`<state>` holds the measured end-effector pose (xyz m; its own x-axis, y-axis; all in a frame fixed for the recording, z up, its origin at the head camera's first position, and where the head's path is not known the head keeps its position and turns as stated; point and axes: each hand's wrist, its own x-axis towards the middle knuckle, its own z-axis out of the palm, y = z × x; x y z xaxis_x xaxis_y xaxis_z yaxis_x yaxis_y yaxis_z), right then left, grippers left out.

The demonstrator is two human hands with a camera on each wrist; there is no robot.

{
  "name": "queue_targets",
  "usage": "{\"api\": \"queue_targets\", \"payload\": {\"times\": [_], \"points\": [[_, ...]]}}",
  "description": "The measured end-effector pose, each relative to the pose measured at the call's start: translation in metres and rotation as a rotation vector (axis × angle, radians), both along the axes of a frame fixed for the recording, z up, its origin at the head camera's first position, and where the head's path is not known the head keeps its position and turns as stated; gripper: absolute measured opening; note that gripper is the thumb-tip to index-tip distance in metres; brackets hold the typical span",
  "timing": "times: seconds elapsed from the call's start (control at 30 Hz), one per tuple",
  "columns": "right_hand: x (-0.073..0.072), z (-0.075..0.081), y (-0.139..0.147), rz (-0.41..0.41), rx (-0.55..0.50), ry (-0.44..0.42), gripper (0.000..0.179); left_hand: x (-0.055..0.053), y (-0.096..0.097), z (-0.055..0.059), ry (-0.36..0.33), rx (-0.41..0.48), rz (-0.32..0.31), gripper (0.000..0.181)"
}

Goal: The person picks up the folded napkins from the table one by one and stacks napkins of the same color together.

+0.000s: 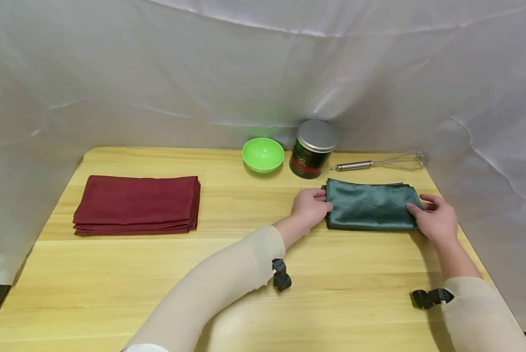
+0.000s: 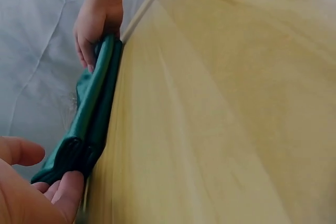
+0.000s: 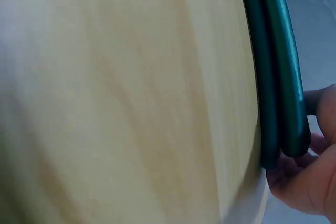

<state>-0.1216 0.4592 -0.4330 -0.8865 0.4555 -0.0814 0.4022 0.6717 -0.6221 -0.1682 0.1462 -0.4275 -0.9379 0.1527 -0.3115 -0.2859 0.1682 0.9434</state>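
A folded dark green satin cloth [image 1: 373, 205] lies at the right of the table, with a hand at each short end. My left hand [image 1: 311, 210] holds its left end, thumb over the edge and other fingertips partly hidden behind the fabric. In the left wrist view one of that hand's digits stands a little off the cloth [image 2: 86, 124], while others press against its end. At the opposite end my right hand [image 1: 439, 217] grips the cloth, thumb on top. The right wrist view shows thick rounded folds [image 3: 291, 87] with fingers tucked beneath their end.
A stack of folded maroon cloths [image 1: 140, 203] sits on the left of the wooden table [image 1: 245, 205]. Along the back stand a green bowl [image 1: 263, 155] and a dark tin with a grey lid [image 1: 313, 149]. A metal whisk [image 1: 355, 165] lies behind the green cloth, near the draped curtain [image 1: 201, 73].
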Motion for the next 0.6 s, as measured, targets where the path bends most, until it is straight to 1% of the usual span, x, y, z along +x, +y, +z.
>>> {"api": "queue_targets", "payload": {"times": [0.07, 0.13, 0.27, 0.37, 0.43, 0.5, 0.6], "points": [[0.002, 0.001, -0.003, -0.011, 0.006, 0.016, 0.073, 0.002, -0.004, 0.002, 0.008, 0.007, -0.019, 0.044], [0.005, 0.003, -0.011, -0.033, 0.005, 0.05, 0.073, 0.006, -0.011, 0.004, 0.022, 0.003, -0.05, 0.048], [0.016, 0.007, -0.035, -0.062, -0.003, 0.156, 0.071, 0.014, -0.032, 0.009, 0.073, -0.035, -0.137, 0.061], [0.026, 0.012, -0.052, -0.041, 0.032, 0.248, 0.067, 0.02, -0.05, 0.016, 0.115, -0.051, -0.196, 0.07], [0.03, 0.015, -0.063, -0.009, 0.051, 0.305, 0.064, 0.024, -0.064, 0.021, 0.16, -0.073, -0.222, 0.075], [0.033, 0.02, -0.075, 0.028, 0.068, 0.363, 0.062, 0.026, -0.078, 0.026, 0.222, -0.109, -0.239, 0.078], [0.037, 0.026, -0.094, 0.088, 0.068, 0.416, 0.061, 0.028, -0.102, 0.031, 0.365, -0.205, -0.286, 0.084]]}}
